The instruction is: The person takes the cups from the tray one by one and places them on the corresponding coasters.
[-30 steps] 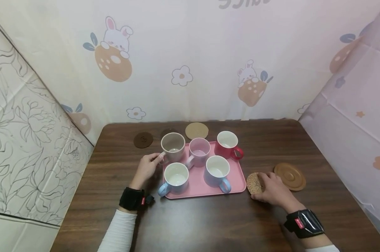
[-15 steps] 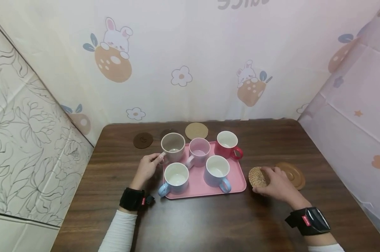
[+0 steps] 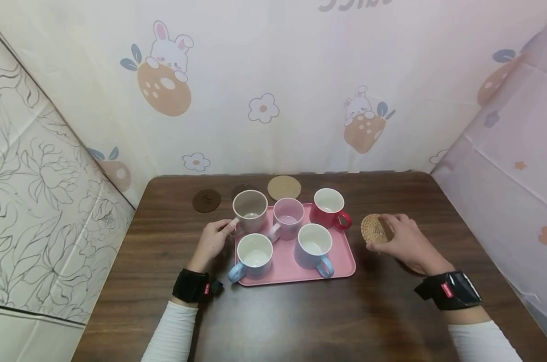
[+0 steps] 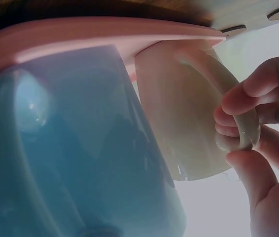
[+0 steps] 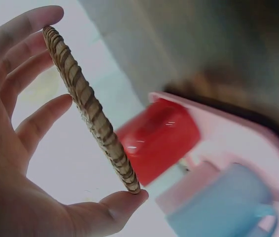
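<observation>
Woven coaster (image 3: pixel 374 229) in right hand (image 3: pixel 402 244), five mugs on pink tray (image 3: pixel 341 266)

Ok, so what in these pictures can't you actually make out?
- Wooden saucer: head view, nearly all hidden under the right hand holding the woven coaster.
- Dark coaster: head view, mostly hidden behind the beige mug.
- Left hand: left wrist view, cut off by the frame edge; only its grip on the mug handle shows.
- Wall lettering: head view, cut off at the top.
</observation>
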`<state>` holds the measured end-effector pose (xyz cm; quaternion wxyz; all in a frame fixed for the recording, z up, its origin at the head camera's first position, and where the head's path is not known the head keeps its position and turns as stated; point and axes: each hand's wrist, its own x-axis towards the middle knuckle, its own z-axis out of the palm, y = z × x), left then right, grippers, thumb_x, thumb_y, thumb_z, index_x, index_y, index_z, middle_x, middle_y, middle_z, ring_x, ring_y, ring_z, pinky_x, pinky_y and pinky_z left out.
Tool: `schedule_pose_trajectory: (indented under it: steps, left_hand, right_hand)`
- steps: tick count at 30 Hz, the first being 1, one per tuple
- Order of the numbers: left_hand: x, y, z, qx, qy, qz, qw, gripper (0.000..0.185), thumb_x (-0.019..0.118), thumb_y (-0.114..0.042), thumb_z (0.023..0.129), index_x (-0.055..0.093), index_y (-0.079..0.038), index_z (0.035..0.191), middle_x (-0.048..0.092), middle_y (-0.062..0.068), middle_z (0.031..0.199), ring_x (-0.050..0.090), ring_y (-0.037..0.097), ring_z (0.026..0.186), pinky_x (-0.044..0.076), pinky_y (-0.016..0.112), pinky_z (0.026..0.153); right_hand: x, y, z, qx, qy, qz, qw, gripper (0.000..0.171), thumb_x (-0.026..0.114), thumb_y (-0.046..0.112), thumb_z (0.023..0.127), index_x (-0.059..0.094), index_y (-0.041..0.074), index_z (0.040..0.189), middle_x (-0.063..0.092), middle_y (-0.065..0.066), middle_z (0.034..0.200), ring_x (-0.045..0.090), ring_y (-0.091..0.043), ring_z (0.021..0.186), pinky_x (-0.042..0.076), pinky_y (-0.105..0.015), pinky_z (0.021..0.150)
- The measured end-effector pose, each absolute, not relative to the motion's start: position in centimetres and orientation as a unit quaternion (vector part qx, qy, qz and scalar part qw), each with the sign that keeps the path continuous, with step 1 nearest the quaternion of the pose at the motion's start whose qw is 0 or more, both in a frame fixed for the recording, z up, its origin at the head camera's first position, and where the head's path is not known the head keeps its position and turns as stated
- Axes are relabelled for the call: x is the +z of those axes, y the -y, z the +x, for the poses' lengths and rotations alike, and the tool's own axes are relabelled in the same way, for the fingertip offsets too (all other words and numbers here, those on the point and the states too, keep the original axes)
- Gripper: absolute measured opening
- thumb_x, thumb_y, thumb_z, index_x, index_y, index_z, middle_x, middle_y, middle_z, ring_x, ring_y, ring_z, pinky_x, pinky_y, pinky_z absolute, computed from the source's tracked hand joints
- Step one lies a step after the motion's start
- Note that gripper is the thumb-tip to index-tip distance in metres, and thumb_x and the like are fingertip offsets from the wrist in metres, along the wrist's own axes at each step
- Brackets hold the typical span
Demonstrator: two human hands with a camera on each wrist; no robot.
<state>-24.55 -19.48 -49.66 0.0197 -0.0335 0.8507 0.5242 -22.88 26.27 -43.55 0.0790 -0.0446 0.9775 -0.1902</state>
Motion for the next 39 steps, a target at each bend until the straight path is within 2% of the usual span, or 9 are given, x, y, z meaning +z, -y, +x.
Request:
schedule_pose_trajectory:
  steps: [6,10,16,22,32,39]
  left_hand:
    - [-49.5,19.5,-24.4,0.525,-0.850,-0.033,0.012,0.026,0.056,-0.020,0.099,0.070,0.000,0.108,0.068,0.020,0.091,0.058,0.024,0.073,0.042,0.027,0.057]
    - [-49.4,19.3,-24.3,0.529,-0.848,-0.033,0.016,0.027,0.056,-0.023,0.099,0.070,-0.003,0.109,0.067,0.018,0.090,0.056,0.025,0.071,0.042,0.028,0.052]
    - [-49.6,19.4,-24.1,0.529,-0.848,-0.040,0.011,0.025,0.058,-0.022,0.098,0.071,-0.002,0.107,0.066,0.017,0.086,0.055,0.022,0.070,0.042,0.028,0.053]
    - [-49.8,19.3,-24.1,0.527,-0.849,-0.045,0.007,0.024,0.059,-0.021,0.097,0.071,-0.002,0.107,0.067,0.017,0.084,0.056,0.023,0.068,0.041,0.027,0.050]
    - [-49.9,19.1,-24.3,0.530,-0.847,-0.046,0.004,0.023,0.059,-0.019,0.097,0.071,-0.002,0.107,0.067,0.016,0.084,0.054,0.019,0.066,0.042,0.027,0.053]
    - [-49.8,19.3,-24.5,0.531,-0.846,-0.044,0.010,0.025,0.058,-0.022,0.098,0.070,-0.003,0.108,0.066,0.014,0.082,0.054,0.018,0.063,0.042,0.028,0.048]
  right_hand:
    - [-41.7,-26.2,-26.6,-0.191,-0.976,-0.066,0.083,0.104,0.073,0.065,0.074,0.037,-0.004,0.142,0.034,-0.039,0.136,0.032,-0.053,0.121,0.044,-0.070,0.086]
    - [-41.7,-26.5,-29.2,-0.189,-0.975,-0.075,0.092,0.102,0.072,0.064,0.075,0.037,-0.005,0.142,0.036,-0.037,0.134,0.035,-0.051,0.118,0.045,-0.066,0.086]
    - [-42.1,-25.8,-33.7,-0.180,-0.974,-0.084,0.109,0.102,0.069,0.067,0.076,0.036,-0.003,0.143,0.042,-0.032,0.131,0.038,-0.045,0.116,0.048,-0.057,0.082]
    - [-42.9,-24.8,-37.9,-0.192,-0.969,-0.098,0.123,0.099,0.071,0.062,0.077,0.035,-0.002,0.143,0.042,-0.030,0.133,0.039,-0.044,0.118,0.047,-0.058,0.086]
    - [-46.4,-23.6,-43.3,-0.172,-0.969,-0.131,0.119,0.088,0.070,0.053,0.080,0.039,-0.005,0.139,0.047,-0.030,0.127,0.045,-0.041,0.111,0.046,-0.057,0.092]
    - [-49.2,-22.4,-45.3,-0.173,-0.965,-0.155,0.124,0.076,0.068,0.039,0.082,0.043,-0.011,0.134,0.049,-0.036,0.126,0.045,-0.047,0.117,0.042,-0.060,0.097]
